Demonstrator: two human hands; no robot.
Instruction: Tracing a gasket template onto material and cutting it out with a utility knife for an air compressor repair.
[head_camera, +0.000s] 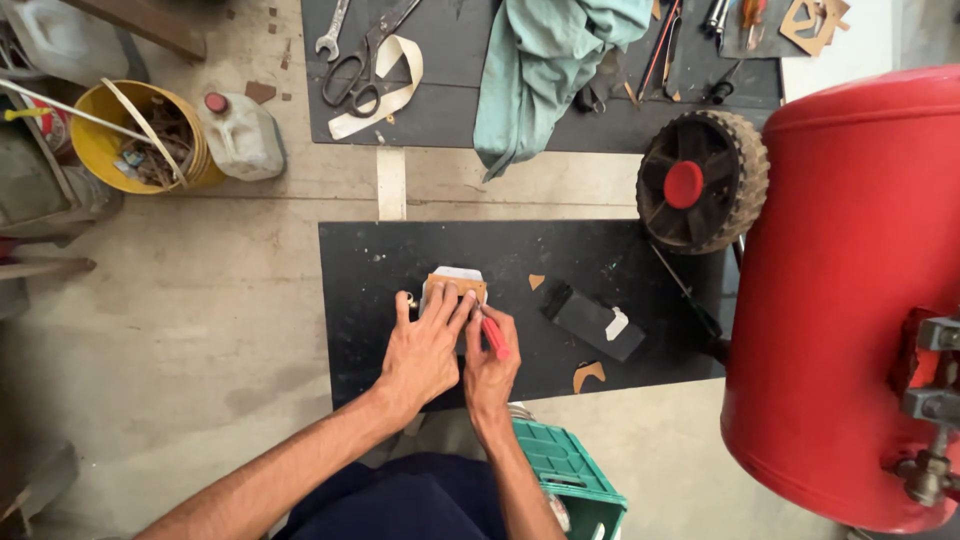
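Left hand (425, 345) pressing flat, fingers spread, on one small tan leather piece (455, 285) lying on black rubber mat (400, 260). Right hand (492, 365) gripping one red-handled tool (495, 338) beside it. Two tan scraps (588, 375) lying nearby; one black block (590, 320) resting to right.

red tool handle (495, 338), black mat (400, 260), perhaps tan piece (456, 284)

Both forearms are bare to the lower edge of the view, with no sleeves, gloves, watch or rings showing on the left hand (425, 350) or the right hand (492, 368); below them the person wears a dark navy blue garment (400, 505), plain cloth without visible print
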